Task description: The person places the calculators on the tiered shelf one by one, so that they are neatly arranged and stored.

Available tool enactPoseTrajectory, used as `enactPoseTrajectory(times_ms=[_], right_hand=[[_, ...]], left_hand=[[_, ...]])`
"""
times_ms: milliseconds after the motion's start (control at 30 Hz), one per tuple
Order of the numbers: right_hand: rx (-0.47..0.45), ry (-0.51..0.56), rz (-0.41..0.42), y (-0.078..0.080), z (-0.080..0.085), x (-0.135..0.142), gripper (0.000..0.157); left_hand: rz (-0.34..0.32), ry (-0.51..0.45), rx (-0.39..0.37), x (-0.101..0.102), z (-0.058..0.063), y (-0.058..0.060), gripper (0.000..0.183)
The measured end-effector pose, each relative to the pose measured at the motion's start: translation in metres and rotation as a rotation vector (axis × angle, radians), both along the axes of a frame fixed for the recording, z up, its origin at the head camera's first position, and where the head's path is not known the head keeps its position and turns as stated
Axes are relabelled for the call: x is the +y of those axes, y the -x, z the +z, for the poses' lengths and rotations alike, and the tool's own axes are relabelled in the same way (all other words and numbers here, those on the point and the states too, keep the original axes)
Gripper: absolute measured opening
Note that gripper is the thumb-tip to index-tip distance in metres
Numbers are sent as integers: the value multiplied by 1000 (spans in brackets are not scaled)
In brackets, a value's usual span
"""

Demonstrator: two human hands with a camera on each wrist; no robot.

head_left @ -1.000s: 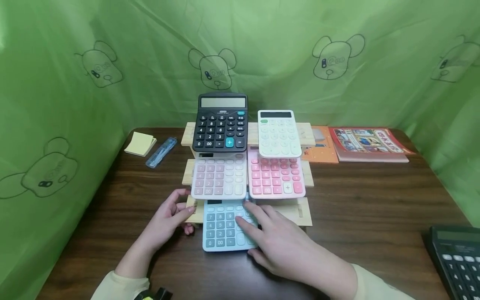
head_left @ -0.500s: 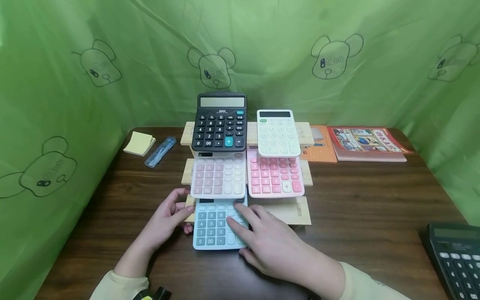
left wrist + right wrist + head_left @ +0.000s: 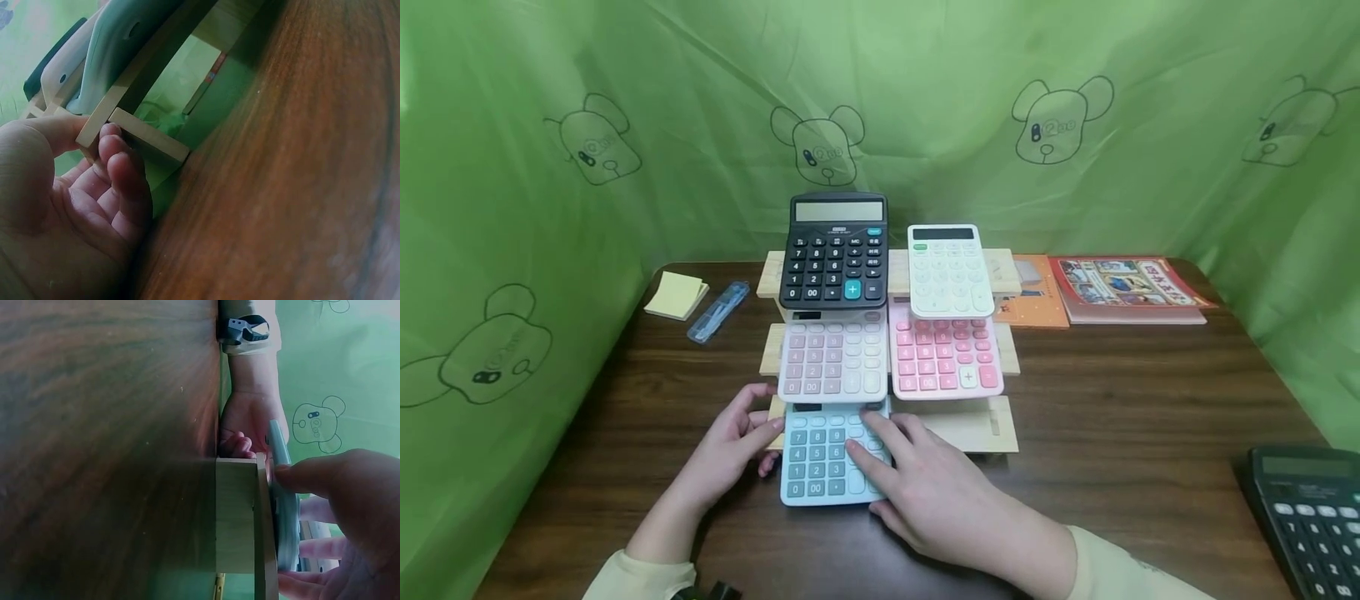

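A light blue calculator (image 3: 816,475) lies tilted on the left part of the bottom tier of a stepped wooden rack (image 3: 970,427). My right hand (image 3: 936,487) holds the calculator by its right side, fingers over the keys and thumb at the edge. Its upper end is tucked beneath a pale lilac calculator (image 3: 833,358). With my left hand (image 3: 718,454) I grip the left end of the bottom tier. In the left wrist view, the thumb is above the board (image 3: 150,134) and curled fingers are below. The right wrist view shows the blue calculator (image 3: 286,519) against the rack's slat.
Higher on the rack sit a pink calculator (image 3: 946,358), a black calculator (image 3: 833,250) and a white calculator (image 3: 950,271). Sticky notes (image 3: 674,296) and a blue transparent case (image 3: 718,312) lie left; books (image 3: 1123,292) lie behind right. Another dark calculator (image 3: 1311,521) is at far right.
My right hand has slid the light blue calculator leftward along the bottom tier, closer to my left hand. The left hand keeps its grip on the rack.
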State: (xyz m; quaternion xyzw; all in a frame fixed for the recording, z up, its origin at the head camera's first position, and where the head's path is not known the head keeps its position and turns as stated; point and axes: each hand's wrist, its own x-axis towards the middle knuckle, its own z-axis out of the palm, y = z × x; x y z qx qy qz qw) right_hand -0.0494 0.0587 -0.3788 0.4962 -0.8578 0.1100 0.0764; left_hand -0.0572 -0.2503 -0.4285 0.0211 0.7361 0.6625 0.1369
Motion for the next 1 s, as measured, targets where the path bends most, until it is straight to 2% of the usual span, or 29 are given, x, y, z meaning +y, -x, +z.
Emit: enactPoseTrajectory(times_ms=[333, 667, 1000], right_hand=[[-4, 10, -5, 0, -1, -1, 69], [8, 23, 4, 3, -2, 5, 68], [-81, -12, 39, 5, 5, 19, 67]], left_hand=[[-4, -11, -10, 0, 0, 0, 47], [2, -11, -12, 1, -4, -1, 47], [1, -2, -9, -1, -1, 0, 47]])
